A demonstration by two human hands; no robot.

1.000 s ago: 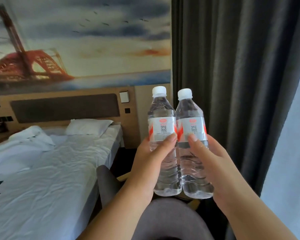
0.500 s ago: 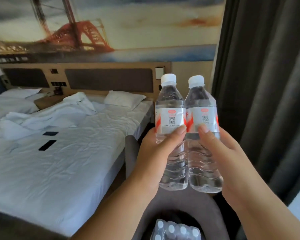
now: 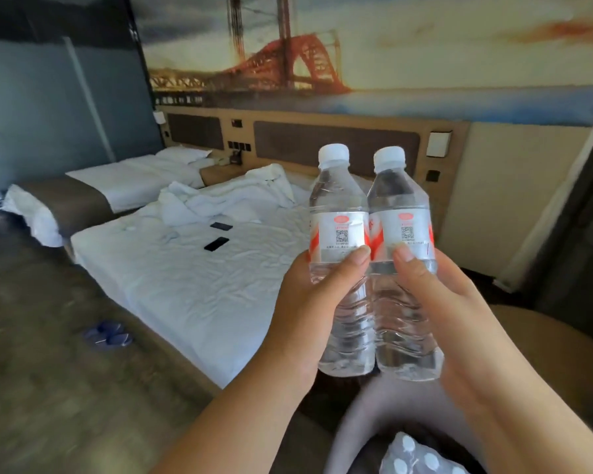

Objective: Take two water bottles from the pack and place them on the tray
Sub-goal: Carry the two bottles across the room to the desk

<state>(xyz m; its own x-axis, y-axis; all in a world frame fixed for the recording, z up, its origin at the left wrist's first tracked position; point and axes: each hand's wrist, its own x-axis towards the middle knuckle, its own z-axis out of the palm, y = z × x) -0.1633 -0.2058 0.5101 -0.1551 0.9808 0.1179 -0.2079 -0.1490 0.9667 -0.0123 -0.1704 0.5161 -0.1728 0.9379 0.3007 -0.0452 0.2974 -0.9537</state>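
Two clear water bottles with white caps and red-and-white labels stand upright side by side in the air in front of me. My left hand [image 3: 308, 302] grips the left bottle [image 3: 339, 213] around its middle. My right hand [image 3: 449, 313] grips the right bottle [image 3: 399, 206] the same way, and the two bottles touch. The wrapped pack of bottles [image 3: 421, 456] lies low at the bottom edge, on a grey chair seat, with only its white caps showing. No tray is in view.
A bed with rumpled white sheets [image 3: 192, 278] lies ahead on the left, with two dark phones [image 3: 217, 243] on it. A second bed [image 3: 124, 186] stands farther left. Blue slippers [image 3: 108, 333] sit on the brown floor. The grey chair [image 3: 367, 415] curves below my hands.
My view has swung left, bringing the second bed, the floor and the slippers into sight while the dark curtain has slid out to the right. Both hands still hold the bottles together.
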